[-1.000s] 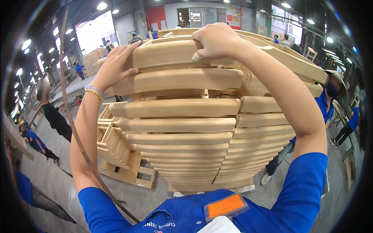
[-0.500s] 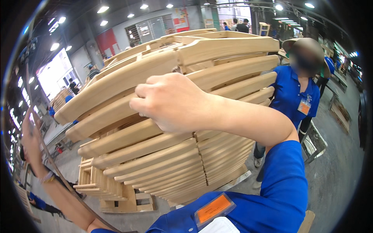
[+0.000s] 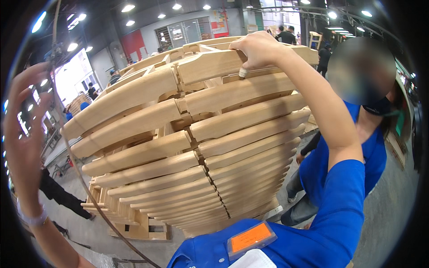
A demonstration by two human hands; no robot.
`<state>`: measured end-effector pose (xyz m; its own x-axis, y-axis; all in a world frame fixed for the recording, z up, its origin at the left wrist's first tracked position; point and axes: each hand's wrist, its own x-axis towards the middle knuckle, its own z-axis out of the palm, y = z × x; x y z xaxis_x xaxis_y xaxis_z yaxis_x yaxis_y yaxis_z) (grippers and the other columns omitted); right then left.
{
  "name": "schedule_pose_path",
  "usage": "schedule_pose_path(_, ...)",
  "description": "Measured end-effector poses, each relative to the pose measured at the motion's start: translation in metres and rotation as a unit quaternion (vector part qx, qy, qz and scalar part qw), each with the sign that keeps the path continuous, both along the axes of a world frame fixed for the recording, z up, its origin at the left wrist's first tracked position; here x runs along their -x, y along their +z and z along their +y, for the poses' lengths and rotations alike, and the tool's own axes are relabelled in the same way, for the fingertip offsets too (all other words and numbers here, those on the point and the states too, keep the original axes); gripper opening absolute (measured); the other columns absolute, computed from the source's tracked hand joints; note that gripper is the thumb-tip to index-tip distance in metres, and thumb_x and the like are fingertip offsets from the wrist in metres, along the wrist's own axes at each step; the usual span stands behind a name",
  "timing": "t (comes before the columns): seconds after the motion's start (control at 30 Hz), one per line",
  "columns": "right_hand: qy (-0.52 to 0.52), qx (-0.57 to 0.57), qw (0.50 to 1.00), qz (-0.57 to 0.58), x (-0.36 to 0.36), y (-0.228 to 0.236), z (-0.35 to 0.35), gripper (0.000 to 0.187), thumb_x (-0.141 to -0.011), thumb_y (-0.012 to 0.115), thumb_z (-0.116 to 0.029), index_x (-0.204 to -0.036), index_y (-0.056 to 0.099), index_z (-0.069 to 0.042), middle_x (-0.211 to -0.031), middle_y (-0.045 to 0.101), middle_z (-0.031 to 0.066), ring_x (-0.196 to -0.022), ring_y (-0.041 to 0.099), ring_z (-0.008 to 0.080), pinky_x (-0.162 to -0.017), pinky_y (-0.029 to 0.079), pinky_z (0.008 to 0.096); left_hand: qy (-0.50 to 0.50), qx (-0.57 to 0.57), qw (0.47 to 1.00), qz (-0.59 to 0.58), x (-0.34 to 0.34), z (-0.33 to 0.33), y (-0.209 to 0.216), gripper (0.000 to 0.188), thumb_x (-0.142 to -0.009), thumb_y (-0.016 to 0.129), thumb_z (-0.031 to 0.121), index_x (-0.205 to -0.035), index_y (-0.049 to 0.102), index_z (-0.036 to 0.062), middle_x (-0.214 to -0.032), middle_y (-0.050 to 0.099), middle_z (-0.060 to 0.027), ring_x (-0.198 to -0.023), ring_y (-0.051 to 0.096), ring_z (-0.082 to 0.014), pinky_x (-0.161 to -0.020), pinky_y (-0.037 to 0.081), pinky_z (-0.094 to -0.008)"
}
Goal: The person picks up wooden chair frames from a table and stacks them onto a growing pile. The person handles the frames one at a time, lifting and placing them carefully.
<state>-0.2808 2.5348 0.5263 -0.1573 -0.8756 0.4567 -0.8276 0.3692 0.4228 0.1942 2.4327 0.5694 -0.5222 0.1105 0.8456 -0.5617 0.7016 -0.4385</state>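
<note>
A tall stack of pale wooden frames with curved, rounded rails (image 3: 241, 96) stands in front of me in two side-by-side columns. My right hand (image 3: 259, 50) is closed on the top frame (image 3: 210, 67) of the right column. Its fingers lie over the upper edge and the thumb, wearing a light wrap, presses the front face. My left hand (image 3: 27, 116) is raised at the far left, blurred, with fingers apart and nothing visible in it. A thin brown hose (image 3: 82, 178) hangs close beside its fingertips; whether they touch, I cannot tell.
A co-worker in a blue shirt (image 3: 373, 156) stands close at the right of the stack. Lower left are smaller wooden frames (image 3: 114, 203) and a pallet (image 3: 138, 230). Other people work farther back on the grey floor (image 3: 98, 243).
My right hand has moved up and right from before the stack onto the top right frame. My left hand has come nearer and higher. The co-worker has come closer.
</note>
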Motion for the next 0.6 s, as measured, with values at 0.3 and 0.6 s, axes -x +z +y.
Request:
schedule_pose_path(0.3, 0.072, -0.015, 0.995, 0.061, -0.002, 0.017, 0.012, 0.056, -0.073, 0.082, -0.041, -0.112, 0.064, -0.005, -0.092, 0.073, 0.0141, -0.091, 0.071, 0.0334, -0.081, 0.055, 0.0458, -0.011, -0.105, 0.963, -0.249, 0.135, 0.033, -0.036, 0.036, -0.087, 0.073, 0.019, -0.120, 0.064, 0.0055, -0.117, 0.066, -0.0138, -0.110, 0.065, -0.0347, -0.095, 0.053, -0.0451)
schedule_pose_path(0.6, 0.207, 0.352, 0.910, 0.074, -0.029, 0.121, 0.060, 0.066, -0.076, 0.081, -0.046, -0.115, 0.061, 0.004, -0.099, 0.071, 0.0250, -0.097, 0.071, 0.0392, -0.087, 0.055, 0.0454, -0.103, -0.099, 0.969, -0.200, 0.243, -0.005, -0.033, 0.066, -0.095, 0.070, 0.040, -0.144, 0.048, 0.0016, -0.134, 0.060, -0.0217, -0.128, 0.058, -0.0380, -0.107, 0.049, -0.0466)
